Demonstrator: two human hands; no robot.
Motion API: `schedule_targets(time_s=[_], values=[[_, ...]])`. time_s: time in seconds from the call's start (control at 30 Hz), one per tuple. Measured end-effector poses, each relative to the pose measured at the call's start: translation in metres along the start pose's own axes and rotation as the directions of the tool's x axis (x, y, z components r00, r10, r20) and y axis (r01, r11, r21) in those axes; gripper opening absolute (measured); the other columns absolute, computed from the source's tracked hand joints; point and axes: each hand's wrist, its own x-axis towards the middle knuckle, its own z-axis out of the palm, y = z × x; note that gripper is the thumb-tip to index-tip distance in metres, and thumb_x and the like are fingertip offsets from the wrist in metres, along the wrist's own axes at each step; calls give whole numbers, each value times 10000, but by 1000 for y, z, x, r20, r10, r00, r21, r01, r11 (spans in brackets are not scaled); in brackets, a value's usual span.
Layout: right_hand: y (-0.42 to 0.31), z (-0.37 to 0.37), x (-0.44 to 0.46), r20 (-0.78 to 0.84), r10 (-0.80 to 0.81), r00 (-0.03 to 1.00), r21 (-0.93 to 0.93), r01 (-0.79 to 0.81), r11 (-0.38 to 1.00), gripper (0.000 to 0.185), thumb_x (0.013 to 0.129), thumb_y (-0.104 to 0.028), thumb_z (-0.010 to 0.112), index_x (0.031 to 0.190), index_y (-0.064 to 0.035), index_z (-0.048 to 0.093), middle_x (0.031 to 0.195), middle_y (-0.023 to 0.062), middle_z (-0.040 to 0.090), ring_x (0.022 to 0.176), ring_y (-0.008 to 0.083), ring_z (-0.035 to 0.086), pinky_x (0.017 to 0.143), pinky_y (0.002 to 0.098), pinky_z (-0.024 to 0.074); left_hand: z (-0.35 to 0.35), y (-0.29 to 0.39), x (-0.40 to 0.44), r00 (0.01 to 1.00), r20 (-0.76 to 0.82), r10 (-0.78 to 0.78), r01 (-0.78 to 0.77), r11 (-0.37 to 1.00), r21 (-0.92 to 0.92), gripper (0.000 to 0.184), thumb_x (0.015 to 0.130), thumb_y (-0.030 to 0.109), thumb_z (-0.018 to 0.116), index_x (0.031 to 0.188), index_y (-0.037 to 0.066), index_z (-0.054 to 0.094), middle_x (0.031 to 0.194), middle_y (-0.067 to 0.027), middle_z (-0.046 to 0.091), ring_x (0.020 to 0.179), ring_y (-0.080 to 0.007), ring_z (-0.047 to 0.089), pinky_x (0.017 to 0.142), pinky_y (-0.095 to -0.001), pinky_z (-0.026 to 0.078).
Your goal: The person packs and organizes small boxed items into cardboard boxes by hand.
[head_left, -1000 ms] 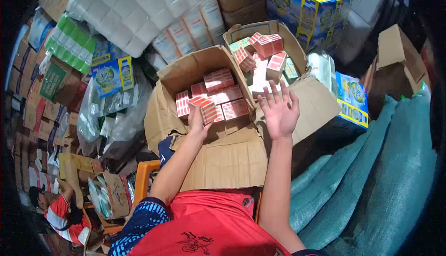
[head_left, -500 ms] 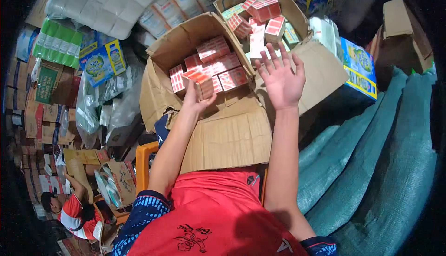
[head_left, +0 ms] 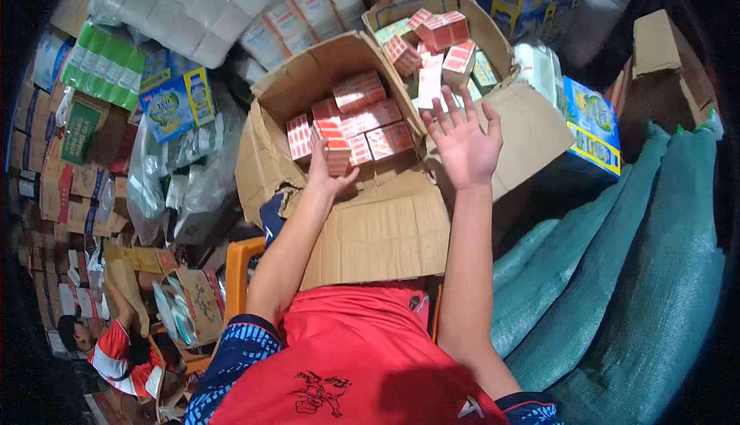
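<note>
My left hand (head_left: 327,178) has its thumb and fingers around a small red-and-white box (head_left: 338,161). That box is inside the near cardboard carton (head_left: 385,232), at the front of a group of similar red-and-white boxes (head_left: 371,117). Raised over the right side of this carton, my right hand (head_left: 469,147) is open, palm facing me and fingers spread, with nothing in it. Behind it stands a second cardboard carton (head_left: 532,128), holding more red-and-white boxes (head_left: 445,30) lying loosely and some green ones, partly hidden by my fingers.
Green woven sacks (head_left: 647,271) fill the right side. Blue-and-yellow cartons (head_left: 592,124) stand beyond them. At left are a clear plastic bag (head_left: 150,186), green packs (head_left: 100,70) and stacked cartons. An orange chair (head_left: 237,271) is near my left arm; another person (head_left: 127,356) sits at lower left.
My left hand has moved slightly down with the small box, which now sits lower among the others in the near carton. My right hand stays open, almost in the same place.
</note>
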Motion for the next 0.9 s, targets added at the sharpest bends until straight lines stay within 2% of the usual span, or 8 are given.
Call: schedule_targets(time_s=[0.17,0.37,0.4,0.5,0.63,0.77,0.83,0.9], values=[[-3,1,0,3,1,1000,32,-1,999,501,897,-385,525,1292,-90,434,1248,133,509,1134,277,514,1008,480,411,-12,0,18,994,46,98,-89,982,-168,470,829,437,644,1177,141,533,1161,-97,553,1096,-264,507,962,-497,445],[-7,2,-1,-6,-6,1000,77,7,997,482,898,-381,532,1278,-97,442,1241,126,509,1124,274,515,1002,473,423,8,17,23,951,-52,306,-308,951,-35,401,791,361,710,1105,143,591,1117,-73,604,1067,-237,549,940,-477,464],[-8,3,-1,-10,-7,1000,80,7,997,482,898,-381,534,1278,-98,442,1240,124,510,1121,273,517,1001,473,425,-3,26,58,931,-207,300,-300,953,29,343,805,339,694,1070,141,605,1063,-61,632,1003,-257,590,905,-490,489],[-8,3,-1,-8,-14,1000,79,14,997,483,898,-381,534,1279,-100,442,1243,122,509,1118,269,519,1000,473,425,2,40,85,945,-216,245,-257,966,-27,261,843,322,638,1041,154,614,1077,-53,648,982,-270,611,873,-522,500],[-8,2,-1,0,-20,1000,91,20,996,484,900,-381,530,1284,-99,439,1235,120,517,1118,267,527,998,471,427,-25,38,152,964,-253,84,-109,990,-85,206,916,199,507,987,91,668,949,-13,683,913,-174,643,742,-272,488],[-8,3,-1,-3,-24,1000,81,24,996,483,903,-380,525,1284,-96,437,1229,119,521,1115,265,530,997,469,427,-57,29,187,966,-116,230,-230,973,14,289,934,271,469,1053,87,657,913,-57,671,841,-220,625,643,-323,491],[-8,3,-1,-4,-20,1000,80,20,997,483,904,-380,523,1284,-94,434,1229,119,520,1115,265,530,995,468,428,-15,17,146,921,-384,61,-122,983,-137,438,933,467,485,1054,62,599,892,-97,596,795,-223,594,713,-361,569],[-7,3,-1,-1,-21,1000,79,21,997,484,903,-376,529,1283,-92,434,1231,121,518,1115,267,530,994,468,430,-4,22,86,957,-289,-33,-21,983,-183,509,922,533,507,1030,43,588,833,-97,554,761,-221,569,711,-336,595]])
